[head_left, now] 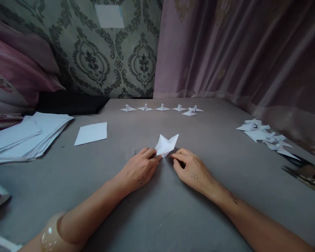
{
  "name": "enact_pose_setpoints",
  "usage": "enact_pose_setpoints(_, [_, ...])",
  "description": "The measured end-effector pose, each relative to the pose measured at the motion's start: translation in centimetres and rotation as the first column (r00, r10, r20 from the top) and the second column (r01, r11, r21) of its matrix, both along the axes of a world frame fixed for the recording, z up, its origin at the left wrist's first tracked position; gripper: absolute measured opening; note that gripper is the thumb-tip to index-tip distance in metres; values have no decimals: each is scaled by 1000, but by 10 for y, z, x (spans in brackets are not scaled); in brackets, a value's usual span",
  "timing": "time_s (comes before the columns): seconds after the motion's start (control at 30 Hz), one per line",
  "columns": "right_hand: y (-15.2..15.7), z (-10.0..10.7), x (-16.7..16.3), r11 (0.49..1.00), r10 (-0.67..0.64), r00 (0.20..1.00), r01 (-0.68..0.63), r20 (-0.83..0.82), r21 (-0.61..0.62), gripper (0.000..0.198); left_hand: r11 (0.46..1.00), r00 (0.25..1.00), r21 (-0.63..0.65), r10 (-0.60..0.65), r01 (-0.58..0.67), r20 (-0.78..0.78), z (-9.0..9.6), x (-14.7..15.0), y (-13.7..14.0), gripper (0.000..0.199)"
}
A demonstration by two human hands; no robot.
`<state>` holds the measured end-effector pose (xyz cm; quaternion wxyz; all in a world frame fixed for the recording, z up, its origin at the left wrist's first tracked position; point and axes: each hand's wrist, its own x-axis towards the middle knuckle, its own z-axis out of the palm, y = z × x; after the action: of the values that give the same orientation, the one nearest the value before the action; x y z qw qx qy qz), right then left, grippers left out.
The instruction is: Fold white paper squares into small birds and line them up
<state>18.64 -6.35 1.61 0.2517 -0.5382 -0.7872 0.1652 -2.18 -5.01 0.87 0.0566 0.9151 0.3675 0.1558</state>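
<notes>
While the left hand (139, 169) pinches the near left edge of a half-folded paper (166, 145) at the middle of the grey surface (157, 210), the right hand (190, 169) rests loosely curled at its near right corner, fingertips touching it. Folded paper figures (161, 108) stand in a row at 12 o'clock, a flat sheet (91, 133) at 10 o'clock, and a paper stack (26, 136) at 9 o'clock.

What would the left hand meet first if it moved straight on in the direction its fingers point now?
The left hand points up and to the right, and its fingertips already touch the folded white paper piece. So it would probably push that paper first; depth beyond it is unclear.
</notes>
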Motion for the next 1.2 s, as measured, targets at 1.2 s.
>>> enact_pose_setpoints(1.2, [-23, 5, -13, 995, 83, 953, -94, 293, 22, 38, 940, 931, -255, 287, -228, 225, 8, -8, -3, 17])
